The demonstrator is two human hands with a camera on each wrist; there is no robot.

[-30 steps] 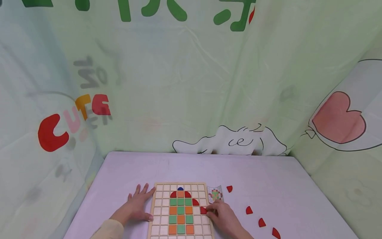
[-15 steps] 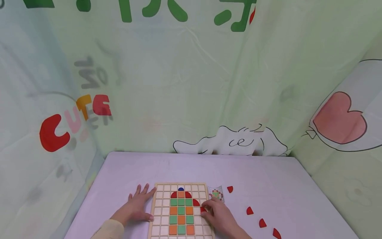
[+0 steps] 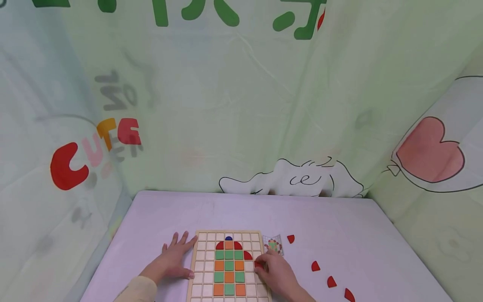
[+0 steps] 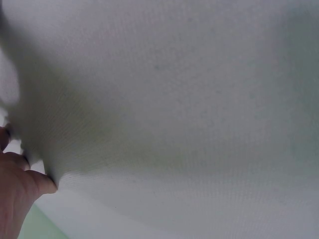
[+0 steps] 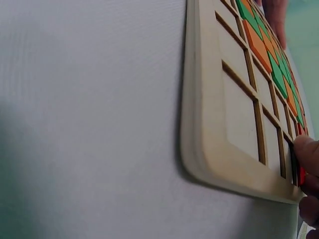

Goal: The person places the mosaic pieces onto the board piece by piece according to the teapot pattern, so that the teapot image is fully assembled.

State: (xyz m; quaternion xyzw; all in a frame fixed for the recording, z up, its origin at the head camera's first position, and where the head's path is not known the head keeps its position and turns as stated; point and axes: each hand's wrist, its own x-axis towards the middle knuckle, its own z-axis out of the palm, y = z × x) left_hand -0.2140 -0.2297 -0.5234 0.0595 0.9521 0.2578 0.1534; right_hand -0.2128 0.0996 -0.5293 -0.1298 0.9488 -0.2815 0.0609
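Note:
A wooden grid board [image 3: 198,289] lies on the table, with green and orange square tiles in its middle columns, a blue piece [image 3: 228,238] at the top and red rounded pieces. My left hand [image 3: 174,259] is spread at the board's left edge, fingers straight, the index fingertip and thumb touching the frame. At the right edge, my right hand [image 3: 278,272] pinches a red rounded tile [image 3: 258,264], mostly covered by the fingers, over a right-hand cell. In the right wrist view the thumb [image 5: 308,153] presses against this red tile [image 5: 301,172] at the board's edge.
A small pattern card [image 3: 273,243] lies right of the board, partly behind my right hand. Loose red quarter-circle tiles [image 3: 315,266] are scattered farther right on the table [image 3: 170,209]. Printed curtains [image 3: 211,105] stand around the table.
My right hand has shifted slightly left over the board with the red tile, covering more of it. The left hand stays at the board's left edge.

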